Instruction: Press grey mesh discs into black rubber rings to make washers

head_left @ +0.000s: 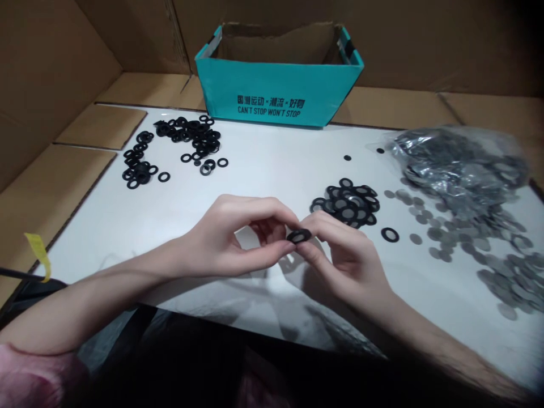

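Observation:
Between my two hands, above the front of the white table, a black rubber ring is pinched with a grey disc in its middle. My left hand grips its left edge between thumb and forefinger. The thumb and fingers of my right hand close on its right edge. Just beyond my right hand lies a pile of black rings with grey discs in them. One more black ring lies to the right of that pile. Loose black rings form heaps at the back left.
Many small grey discs are scattered over the right side. A clear plastic bag of discs lies at the back right. At the back stands a teal box. Cardboard walls surround the white table.

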### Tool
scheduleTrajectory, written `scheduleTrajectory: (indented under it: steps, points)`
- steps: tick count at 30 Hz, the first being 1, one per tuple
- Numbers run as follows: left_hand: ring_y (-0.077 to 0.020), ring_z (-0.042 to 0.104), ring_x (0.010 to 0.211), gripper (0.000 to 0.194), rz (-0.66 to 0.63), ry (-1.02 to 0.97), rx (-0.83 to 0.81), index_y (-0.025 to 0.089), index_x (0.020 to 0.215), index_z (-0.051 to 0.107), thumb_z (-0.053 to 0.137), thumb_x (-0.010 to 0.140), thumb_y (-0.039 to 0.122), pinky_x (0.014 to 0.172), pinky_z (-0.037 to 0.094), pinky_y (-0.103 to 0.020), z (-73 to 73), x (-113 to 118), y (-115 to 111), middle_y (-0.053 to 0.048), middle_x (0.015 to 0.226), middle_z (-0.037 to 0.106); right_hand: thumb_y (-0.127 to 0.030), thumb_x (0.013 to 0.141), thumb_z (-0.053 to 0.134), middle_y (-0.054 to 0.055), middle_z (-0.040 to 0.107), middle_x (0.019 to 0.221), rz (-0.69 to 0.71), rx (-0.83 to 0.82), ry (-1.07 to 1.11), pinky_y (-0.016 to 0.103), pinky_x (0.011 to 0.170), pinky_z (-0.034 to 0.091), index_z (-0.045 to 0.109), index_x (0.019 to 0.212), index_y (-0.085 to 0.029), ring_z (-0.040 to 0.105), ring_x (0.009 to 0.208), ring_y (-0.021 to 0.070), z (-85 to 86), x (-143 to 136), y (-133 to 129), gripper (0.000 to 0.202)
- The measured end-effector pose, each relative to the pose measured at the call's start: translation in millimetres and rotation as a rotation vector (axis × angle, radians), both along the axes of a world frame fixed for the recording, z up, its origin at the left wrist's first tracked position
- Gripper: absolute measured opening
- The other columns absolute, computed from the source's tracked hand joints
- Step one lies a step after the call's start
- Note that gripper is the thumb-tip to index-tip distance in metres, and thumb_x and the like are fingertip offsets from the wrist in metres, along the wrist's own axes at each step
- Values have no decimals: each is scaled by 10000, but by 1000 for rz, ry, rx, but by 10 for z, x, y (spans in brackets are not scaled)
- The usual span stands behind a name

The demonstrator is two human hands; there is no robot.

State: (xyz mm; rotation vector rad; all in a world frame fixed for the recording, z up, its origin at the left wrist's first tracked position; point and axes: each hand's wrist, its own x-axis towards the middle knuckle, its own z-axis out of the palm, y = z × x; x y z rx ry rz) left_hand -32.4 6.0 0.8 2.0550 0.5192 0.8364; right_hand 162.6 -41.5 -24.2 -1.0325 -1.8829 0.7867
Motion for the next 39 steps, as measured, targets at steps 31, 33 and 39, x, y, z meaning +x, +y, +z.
scheduleTrajectory:
  steps: [31,33,39]
  points:
    - [-105,615,615,187,39,-101,-80,65,941,692,748,792,162,576,532,-205,-66,23,1,-56,733,685,-412,934,531,-1,513,703,225,-680,520,248,615,371,590,746,-190,467,669,118,-30,19,-1,297]
    - [-105,628,632,156,32,-96,-50,85,958,706,720,816,149,588,530,-197,-64,19,4,-61,768,706,-435,925,536,11,523,718,218,-705,536,256,632,379,601,755,-186,477,696,129,-31,10,-1,308]
    - [-132,656,699,216,9,-61,2,69,1055,711,673,851,126,641,534,-222,-72,1,28,-102,818,728,-503,831,634,15,512,707,130,-778,611,261,630,405,624,761,-189,429,648,126,-16,-45,-10,322]
